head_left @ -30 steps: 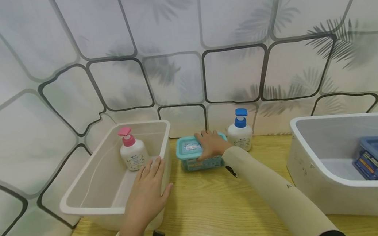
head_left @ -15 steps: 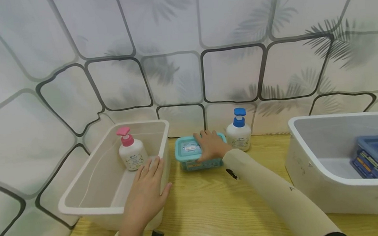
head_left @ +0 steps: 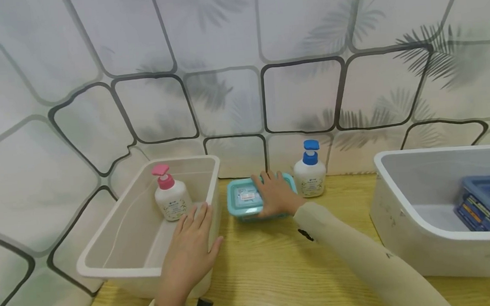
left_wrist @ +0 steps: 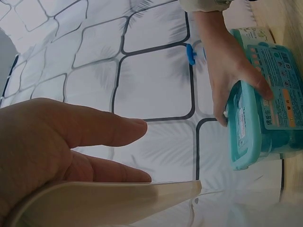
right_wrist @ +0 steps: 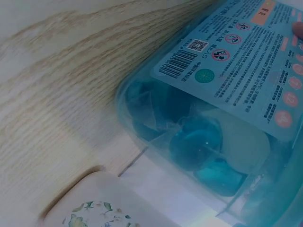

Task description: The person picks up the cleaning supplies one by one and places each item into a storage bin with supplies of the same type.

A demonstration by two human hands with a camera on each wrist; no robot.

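Teal tub (head_left: 243, 198) lies at two o'clock from the left hand (head_left: 190, 248), its long axis running nine to three o'clock, with a blue-topped pump bottle (head_left: 309, 176) just beside its three-o'clock end. The right hand (head_left: 277, 196), much the nearer, grips it from above across that axis, thumb on the near side; the left, straight-fingered, rests at the rim of the white bin (head_left: 123, 273) at the tub's nine o'clock

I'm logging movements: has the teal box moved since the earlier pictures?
Yes, slightly: judged in the head view against the patterned wall, the teal box has tipped away from it, its near upper edge now lower.
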